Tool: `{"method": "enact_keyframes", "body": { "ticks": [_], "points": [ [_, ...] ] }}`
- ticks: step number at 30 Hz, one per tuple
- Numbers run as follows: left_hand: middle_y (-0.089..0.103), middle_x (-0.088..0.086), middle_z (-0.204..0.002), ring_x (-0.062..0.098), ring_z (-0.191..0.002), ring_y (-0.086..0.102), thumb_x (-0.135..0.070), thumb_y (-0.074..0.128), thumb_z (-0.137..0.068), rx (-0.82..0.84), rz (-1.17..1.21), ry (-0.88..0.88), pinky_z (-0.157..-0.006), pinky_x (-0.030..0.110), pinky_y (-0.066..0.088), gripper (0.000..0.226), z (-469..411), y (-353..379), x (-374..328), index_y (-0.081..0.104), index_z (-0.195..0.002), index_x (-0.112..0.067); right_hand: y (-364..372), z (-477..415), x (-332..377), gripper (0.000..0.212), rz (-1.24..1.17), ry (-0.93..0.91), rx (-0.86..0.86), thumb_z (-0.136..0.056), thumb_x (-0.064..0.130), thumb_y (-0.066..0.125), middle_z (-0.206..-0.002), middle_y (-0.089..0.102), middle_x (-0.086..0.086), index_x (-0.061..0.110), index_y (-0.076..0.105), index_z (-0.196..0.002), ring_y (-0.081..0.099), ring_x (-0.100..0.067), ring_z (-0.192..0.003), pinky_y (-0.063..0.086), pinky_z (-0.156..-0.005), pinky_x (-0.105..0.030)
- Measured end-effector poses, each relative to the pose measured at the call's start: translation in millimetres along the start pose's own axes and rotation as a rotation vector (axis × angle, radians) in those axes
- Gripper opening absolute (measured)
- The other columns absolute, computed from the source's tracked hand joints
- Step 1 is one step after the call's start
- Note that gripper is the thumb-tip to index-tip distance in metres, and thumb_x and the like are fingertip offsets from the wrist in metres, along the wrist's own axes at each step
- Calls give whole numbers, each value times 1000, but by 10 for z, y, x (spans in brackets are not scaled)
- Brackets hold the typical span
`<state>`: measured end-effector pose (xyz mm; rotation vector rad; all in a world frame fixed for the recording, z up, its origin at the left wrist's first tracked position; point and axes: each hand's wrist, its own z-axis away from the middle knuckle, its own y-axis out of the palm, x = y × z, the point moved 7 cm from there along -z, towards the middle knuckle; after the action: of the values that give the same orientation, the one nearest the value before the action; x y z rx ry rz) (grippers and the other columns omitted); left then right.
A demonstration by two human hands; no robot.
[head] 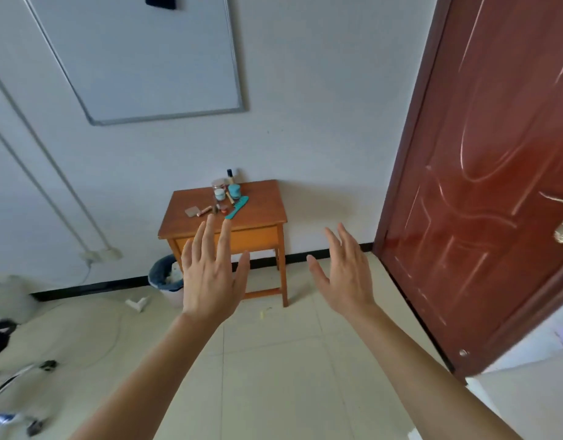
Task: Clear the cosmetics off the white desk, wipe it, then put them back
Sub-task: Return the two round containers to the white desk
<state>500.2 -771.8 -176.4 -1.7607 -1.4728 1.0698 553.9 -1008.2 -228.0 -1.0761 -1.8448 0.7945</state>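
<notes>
Left hand (210, 277) and right hand (343, 274): fingers straight and spread, holding nothing, arms outstretched. Cosmetics (234, 189) cluster on the wooden table (261, 212) against the wall; the teal comb (237, 207) lies diagonally, handle pointing near-left.

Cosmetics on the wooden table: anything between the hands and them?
Nothing visible. The left hand and right hand, both open, are raised short of the wooden table with the cosmetics; only floor lies between. The bin stands left of the table, the door to the right, both off the path.
</notes>
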Motion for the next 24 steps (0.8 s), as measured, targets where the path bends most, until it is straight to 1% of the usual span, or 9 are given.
{"method": "enact_keyframes", "body": {
  "ticks": [2, 5, 8, 11, 14, 18, 22, 24],
  "points": [
    [20, 12, -160, 31, -147, 21, -48, 35, -98, -10, 7, -10, -115, 55, 26, 65, -205, 20, 320, 23, -153, -16, 240, -211, 269, 71, -3, -16, 29, -99, 64, 25, -162, 18, -9, 19, 26, -153, 20, -23, -148, 27, -115, -39],
    [20, 11, -160, 31, -146, 21, -48, 36, -97, 9, 10, -31, -115, 54, 26, 65, -485, 199, 668, 21, -154, -18, 589, -509, 484, 70, -1, -39, 59, -98, 63, 26, -161, 22, -9, 19, 27, -152, 24, -24, -147, 30, -114, -39],
    [20, 9, -160, 30, -147, 20, -50, 34, -97, 66, 22, -62, -114, 53, 24, 65, -791, 552, 956, 21, -153, -20, 987, -860, 520, 69, -8, -34, 97, -98, 62, 29, -161, 23, -10, 20, 26, -152, 25, -25, -146, 30, -114, -38],
    [20, 8, -161, 28, -147, 19, -52, 30, -97, 126, 7, -75, -115, 52, 24, 64, -1185, 999, 1214, 18, -152, -22, 1418, -1295, 456, 68, -36, -31, 105, -97, 60, 33, -159, 26, -11, 19, 28, -150, 28, -25, -145, 33, -112, -38],
    [18, 6, -161, 27, -148, 16, -53, 27, -97, 162, -10, -105, -116, 52, 21, 63, -1706, 1469, 1464, 16, -152, -24, 1907, -1869, 340, 65, -65, -31, 125, -98, 56, 39, -159, 27, -10, 19, 29, -151, 31, -24, -143, 36, -110, -37],
    [11, 3, -163, 24, -150, 10, -57, 23, -99, 244, -59, -154, -118, 48, 16, 65, -2521, 2010, 1762, 12, -154, -25, 2456, -2772, 226, 65, -115, 0, 195, -99, 55, 38, -161, 22, -7, 22, 24, -153, 28, -22, -145, 35, -111, -37],
    [2, 1, -164, 21, -151, 1, -56, 27, -99, 308, -117, -164, -120, 45, 9, 66, -3341, 2280, 2016, 6, -155, -27, 2871, -3751, 260, 64, -133, -23, 232, -99, 57, 34, -163, 16, -2, 27, 17, -153, 23, -20, -147, 31, -113, -37],
    [0, -1, -164, 20, -151, 0, -55, 27, -100, 310, -127, -182, -120, 43, 7, 65, -3674, 2361, 2178, 5, -155, -27, 3088, -4201, 290, 63, -135, -24, 247, -99, 56, 36, -163, 16, -1, 28, 19, -153, 23, -20, -147, 31, -114, -38]
  ]
}}
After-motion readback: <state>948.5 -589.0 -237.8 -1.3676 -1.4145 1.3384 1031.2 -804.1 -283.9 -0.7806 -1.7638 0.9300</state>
